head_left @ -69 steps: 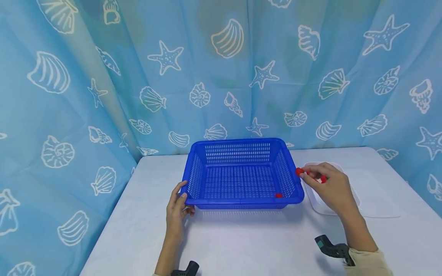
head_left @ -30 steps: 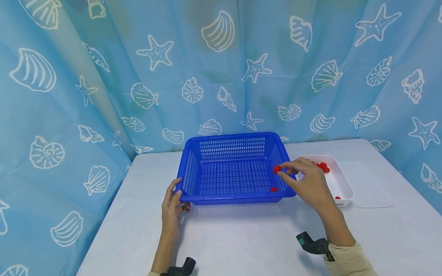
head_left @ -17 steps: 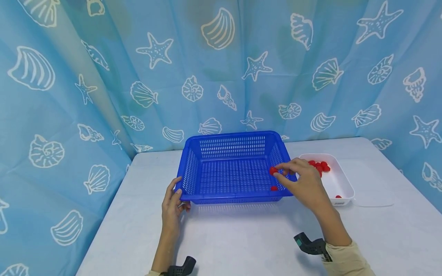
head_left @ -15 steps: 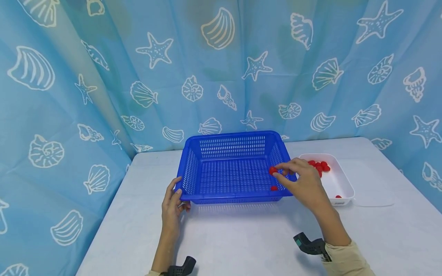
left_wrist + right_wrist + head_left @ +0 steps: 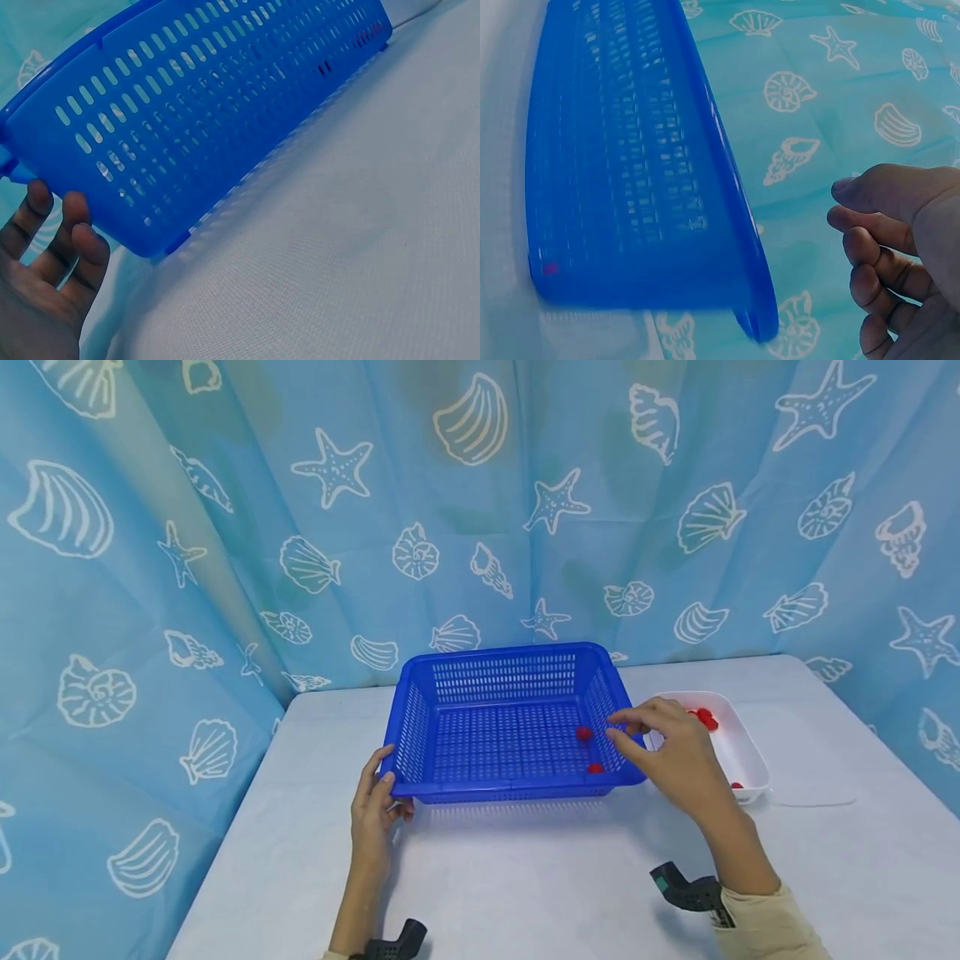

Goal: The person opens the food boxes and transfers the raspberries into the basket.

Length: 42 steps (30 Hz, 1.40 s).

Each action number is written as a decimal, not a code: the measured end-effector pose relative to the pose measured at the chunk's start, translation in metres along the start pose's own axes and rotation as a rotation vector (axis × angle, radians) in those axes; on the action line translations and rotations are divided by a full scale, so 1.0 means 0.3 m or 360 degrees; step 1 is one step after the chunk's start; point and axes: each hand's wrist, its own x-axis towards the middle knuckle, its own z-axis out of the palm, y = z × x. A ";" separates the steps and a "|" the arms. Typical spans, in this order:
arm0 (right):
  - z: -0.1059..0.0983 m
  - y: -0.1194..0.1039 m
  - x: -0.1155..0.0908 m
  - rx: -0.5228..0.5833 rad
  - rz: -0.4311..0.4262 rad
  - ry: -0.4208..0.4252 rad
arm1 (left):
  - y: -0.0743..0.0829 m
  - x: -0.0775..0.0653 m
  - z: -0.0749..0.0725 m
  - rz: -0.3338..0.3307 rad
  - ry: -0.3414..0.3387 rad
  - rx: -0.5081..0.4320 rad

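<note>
A right hand (image 5: 675, 760) hangs over the right side of a blue basket (image 5: 510, 792) as I follow from my remote station, its thumb and forefinger slightly parted, its other fingers loosely bent and nothing between them. Near the tips, inside the basket, is a red ball (image 5: 584, 733); whether it has settled I cannot tell. A second ball (image 5: 595, 769) lies by the near right corner. At the near left corner, the left hand (image 5: 371, 822) grips the rim.

I read the step in hand as the release of one ball into the basket. The next move, in my judgement, calls for the right hand to clear the rim and pinch another from the white container (image 5: 738, 756), where a cluster of red balls (image 5: 705, 718) sits at the far end and a stray one (image 5: 737, 786) at the near end.

The basket's right wall stands between the two, and the right hand screens part of the container from me. Under everything runs a white-covered counter (image 5: 525, 877); behind hangs a seashell-print curtain (image 5: 442, 485).
</note>
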 end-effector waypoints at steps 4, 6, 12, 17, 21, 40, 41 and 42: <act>-0.036 0.042 -0.006 -0.0066 -0.0027 0.0056 | 0.004 -0.001 0.006 0.0013 -0.0030 -0.0012; -0.047 0.061 -0.005 -0.0076 -0.0022 0.0081 | 0.006 -0.001 0.003 0.0026 -0.0019 -0.0002; -0.069 0.103 -0.004 -0.0118 0.0020 0.0132 | 0.000 -0.005 0.000 -0.0001 -0.0008 -0.0039; -0.075 0.124 -0.001 -0.0150 0.0039 0.0160 | -0.002 -0.007 0.004 -0.0014 -0.0006 -0.0056; -0.082 0.140 -0.002 -0.0177 0.0107 0.0154 | 0.000 -0.009 0.004 -0.0020 0.0000 -0.0038; -0.096 0.229 0.013 -0.0216 0.0282 0.0101 | 0.001 -0.010 0.003 -0.0023 -0.0001 -0.0011; -0.096 0.234 0.015 -0.0218 0.0294 0.0095 | 0.001 -0.011 0.003 -0.0022 0.0000 -0.0004; -0.096 0.238 0.017 -0.0217 0.0304 0.0092 | 0.001 -0.011 0.002 -0.0023 0.0001 0.0005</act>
